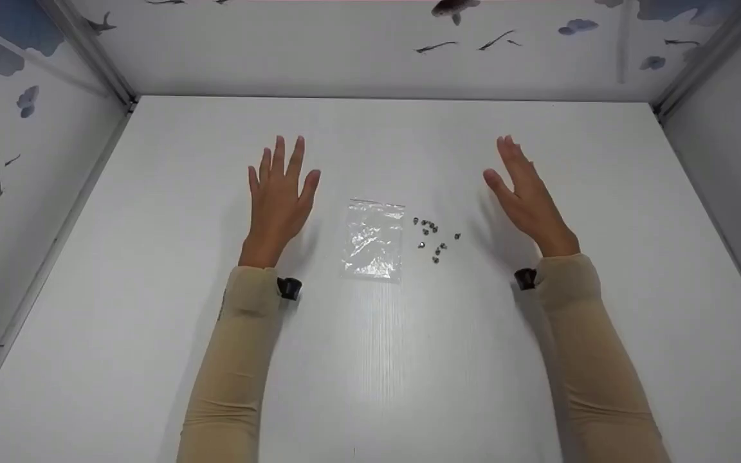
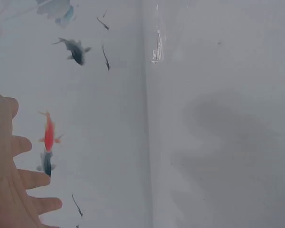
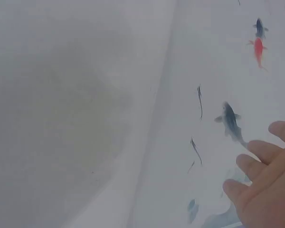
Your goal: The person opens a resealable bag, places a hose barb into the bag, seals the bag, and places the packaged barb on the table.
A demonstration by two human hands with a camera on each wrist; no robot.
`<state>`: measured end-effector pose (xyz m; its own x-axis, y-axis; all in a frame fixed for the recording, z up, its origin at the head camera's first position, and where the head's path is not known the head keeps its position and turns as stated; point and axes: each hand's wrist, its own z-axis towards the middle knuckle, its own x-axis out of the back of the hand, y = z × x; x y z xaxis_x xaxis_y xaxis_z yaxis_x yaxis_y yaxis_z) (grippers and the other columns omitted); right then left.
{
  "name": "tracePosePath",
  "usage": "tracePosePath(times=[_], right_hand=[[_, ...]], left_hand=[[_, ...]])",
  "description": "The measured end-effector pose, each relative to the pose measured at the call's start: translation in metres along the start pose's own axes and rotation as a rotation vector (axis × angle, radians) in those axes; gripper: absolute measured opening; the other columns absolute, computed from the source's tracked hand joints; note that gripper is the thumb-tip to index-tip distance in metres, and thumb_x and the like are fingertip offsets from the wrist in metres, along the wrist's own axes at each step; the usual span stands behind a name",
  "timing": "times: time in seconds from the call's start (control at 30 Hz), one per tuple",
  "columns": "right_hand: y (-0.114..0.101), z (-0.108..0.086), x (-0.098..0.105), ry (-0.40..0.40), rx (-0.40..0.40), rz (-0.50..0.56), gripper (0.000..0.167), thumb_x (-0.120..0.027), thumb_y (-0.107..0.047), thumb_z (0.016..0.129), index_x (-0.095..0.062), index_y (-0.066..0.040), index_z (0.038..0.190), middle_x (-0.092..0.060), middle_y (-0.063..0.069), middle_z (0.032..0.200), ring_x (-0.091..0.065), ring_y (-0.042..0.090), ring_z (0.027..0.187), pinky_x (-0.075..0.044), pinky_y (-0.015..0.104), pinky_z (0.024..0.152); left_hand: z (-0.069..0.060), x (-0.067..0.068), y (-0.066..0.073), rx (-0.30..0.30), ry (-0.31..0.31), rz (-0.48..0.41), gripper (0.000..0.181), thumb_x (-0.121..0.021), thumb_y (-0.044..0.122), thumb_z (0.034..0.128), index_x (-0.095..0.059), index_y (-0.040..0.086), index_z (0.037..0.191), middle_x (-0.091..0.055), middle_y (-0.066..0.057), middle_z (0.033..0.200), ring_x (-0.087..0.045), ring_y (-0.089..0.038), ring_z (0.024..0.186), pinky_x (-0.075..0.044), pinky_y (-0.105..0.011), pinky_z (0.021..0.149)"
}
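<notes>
In the head view a clear zip-top plastic bag (image 1: pixel 374 241) lies flat near the middle of the white table. Just right of it are several small metal pieces (image 1: pixel 435 260), probably screws, too small to tell exactly. My left hand (image 1: pixel 277 206) hovers left of the bag, fingers straight and spread, touching nothing. Over to the right of the metal pieces, my right hand (image 1: pixel 531 202) is held up with fingers extended and thumb apart. Both wrist views show only part of each hand, the left (image 2: pixel 12 175) and the right (image 3: pixel 270 190), with nothing held.
White panels (image 1: pixel 345 58) printed with fish enclose the table (image 1: pixel 370 360) at the back and both sides. Each wrist carries a small black device (image 1: pixel 289 288) at the sleeve's cuff. Shadows of the hands fall on the tabletop.
</notes>
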<state>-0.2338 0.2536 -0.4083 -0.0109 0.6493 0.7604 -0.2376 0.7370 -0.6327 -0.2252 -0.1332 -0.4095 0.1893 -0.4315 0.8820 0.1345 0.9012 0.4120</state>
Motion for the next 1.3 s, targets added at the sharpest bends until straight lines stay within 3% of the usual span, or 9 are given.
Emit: tracePosePath(times=[0.17,0.3,0.5,0.67,0.83,1.3], right_hand=[[-0.007,0.011,-0.006,-0.181,0.049,-0.071,0.068,-0.037,-0.054,0.1,-0.009,-0.027,0.155,-0.006,-0.002,0.162,-0.003,0.021,0.15,-0.001,0.045,0.12],[-0.016,0.017,-0.013,-0.312,0.107,-0.145,0.067,-0.036,-0.054,0.1,-0.01,-0.027,0.155,-0.008,-0.003,0.162,-0.005,0.02,0.15,-0.003,0.044,0.12],[-0.026,0.024,-0.021,-0.431,0.181,-0.226,0.062,-0.035,-0.053,0.101,-0.016,-0.028,0.155,-0.014,-0.004,0.161,-0.008,0.019,0.15,-0.005,0.044,0.12],[-0.033,0.027,-0.031,-0.477,0.214,-0.286,0.061,-0.038,-0.05,0.101,-0.019,-0.028,0.155,-0.017,-0.004,0.161,-0.012,0.021,0.15,-0.007,0.047,0.12],[-0.039,0.028,-0.045,-0.539,0.193,-0.327,0.06,-0.04,-0.048,0.101,-0.018,-0.031,0.154,-0.016,-0.008,0.16,-0.011,0.019,0.15,-0.008,0.048,0.12],[-0.057,0.036,-0.075,-0.69,0.259,-0.367,0.055,-0.035,-0.044,0.103,-0.023,-0.026,0.154,-0.019,-0.007,0.16,-0.012,0.02,0.149,-0.008,0.046,0.12]], left_hand=[[-0.009,-0.001,0.003,-0.106,-0.138,-0.055,0.064,-0.03,0.053,0.101,-0.013,0.024,0.156,-0.01,-0.004,0.162,-0.007,-0.026,0.15,-0.003,-0.05,0.119],[-0.018,-0.007,0.008,-0.214,-0.258,-0.05,0.065,-0.029,0.053,0.1011,-0.01,0.024,0.156,-0.012,-0.001,0.162,-0.009,-0.022,0.15,-0.005,-0.046,0.12],[-0.033,-0.015,0.022,-0.336,-0.435,-0.04,0.063,-0.031,0.051,0.1017,-0.011,0.025,0.156,-0.013,-0.001,0.162,-0.01,-0.02,0.15,-0.005,-0.045,0.12],[-0.043,-0.023,0.034,-0.375,-0.576,0.004,0.063,-0.031,0.054,0.1007,-0.01,0.031,0.155,-0.011,0.002,0.162,-0.01,-0.018,0.15,-0.006,-0.046,0.12],[-0.048,-0.029,0.043,-0.405,-0.664,0.015,0.06,-0.03,0.055,0.1007,-0.013,0.034,0.154,-0.011,0.002,0.162,-0.012,-0.018,0.149,-0.006,-0.047,0.12],[-0.051,-0.036,0.045,-0.416,-0.779,0.088,0.057,-0.033,0.053,0.1011,-0.025,0.031,0.153,-0.018,0.004,0.16,-0.013,-0.016,0.149,-0.01,-0.049,0.119]])
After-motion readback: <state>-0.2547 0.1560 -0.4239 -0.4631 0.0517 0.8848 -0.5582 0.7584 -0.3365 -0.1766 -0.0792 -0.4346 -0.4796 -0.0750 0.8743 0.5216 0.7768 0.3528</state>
